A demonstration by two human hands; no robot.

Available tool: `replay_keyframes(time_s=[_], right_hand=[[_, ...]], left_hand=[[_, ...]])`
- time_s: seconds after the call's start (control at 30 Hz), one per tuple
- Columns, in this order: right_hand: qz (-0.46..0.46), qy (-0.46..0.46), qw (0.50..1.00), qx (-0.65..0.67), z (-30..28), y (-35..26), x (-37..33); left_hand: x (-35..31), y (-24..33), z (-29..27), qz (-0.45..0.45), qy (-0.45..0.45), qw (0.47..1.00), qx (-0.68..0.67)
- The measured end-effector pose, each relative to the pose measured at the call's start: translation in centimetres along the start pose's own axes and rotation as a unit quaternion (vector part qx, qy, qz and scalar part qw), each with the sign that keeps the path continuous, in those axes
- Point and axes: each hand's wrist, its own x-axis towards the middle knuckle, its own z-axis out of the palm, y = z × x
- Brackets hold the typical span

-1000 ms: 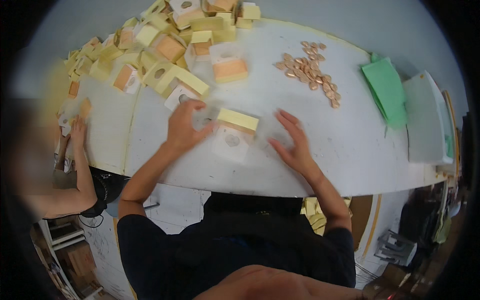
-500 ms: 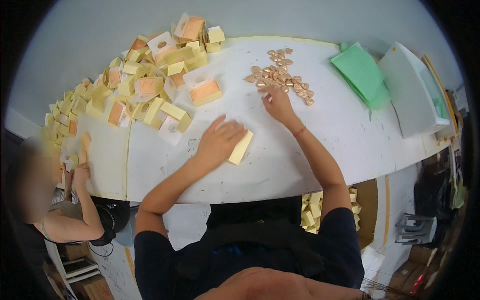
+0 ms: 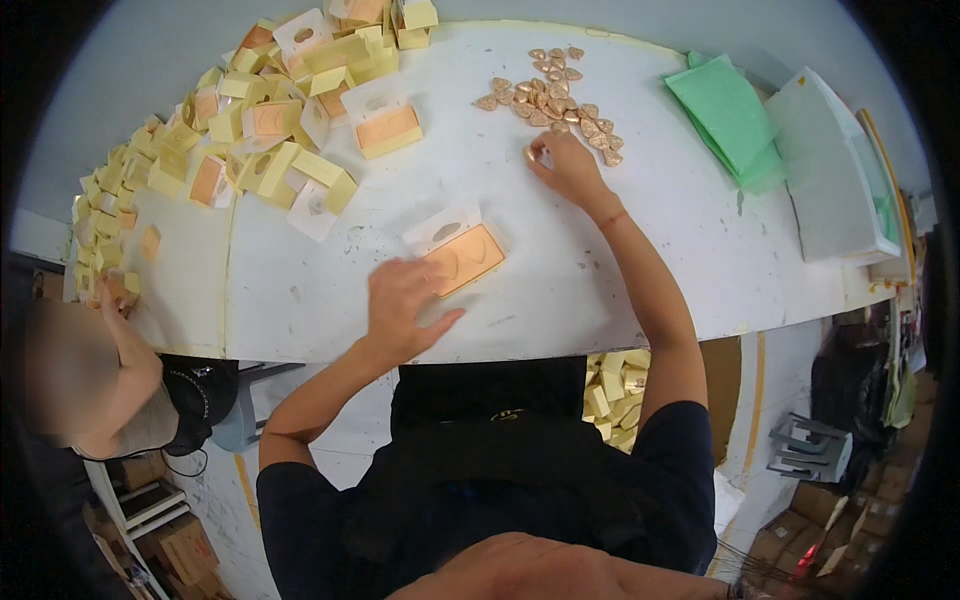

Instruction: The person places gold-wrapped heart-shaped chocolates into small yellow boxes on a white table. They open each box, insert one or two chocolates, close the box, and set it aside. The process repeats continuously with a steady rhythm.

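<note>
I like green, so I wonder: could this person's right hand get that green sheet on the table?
Probably yes: the green sheet lies to the right of the right hand, beyond the gold pieces, and nothing tall seems to stand between. That hand seems to pinch one gold piece, though.

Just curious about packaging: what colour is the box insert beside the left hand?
The insert is pale orange, clearest in the head view.
</note>
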Motion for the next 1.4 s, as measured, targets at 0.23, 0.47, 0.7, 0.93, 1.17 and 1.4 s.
replay_keyframes(time_s=[0.23, 0.47, 0.7, 0.93, 1.17, 1.4], right_hand=[[-0.08, 0.005, 0.967, 0.241, -5.1, -10.8, -7.7], [-0.059, -0.003, 0.984, 0.166, -1.1, -13.5, -5.3], [0.071, -0.052, 0.965, 0.247, -3.5, -14.2, -7.8], [-0.027, -0.014, 0.982, 0.184, -2.9, -16.4, -15.0], [-0.301, 0.109, 0.93, 0.182, -0.2, -15.7, -19.5], [-0.306, 0.063, 0.921, 0.234, -0.6, -15.7, -20.5]], left_hand=[[-0.4, -0.9, 1.0, -0.305, -0.044, 0.934, -0.182], [1.0, -1.8, 2.5, -0.221, 0.0, 0.962, -0.161], [2.8, -2.5, 2.0, -0.153, -0.065, 0.976, -0.14], [-1.4, 0.6, 2.0, 0.099, -0.001, 0.992, -0.072], [-5.8, 2.9, 2.9, 0.151, 0.068, 0.969, -0.181], [-2.5, 3.9, -0.4, -0.281, -0.162, 0.906, -0.271]])
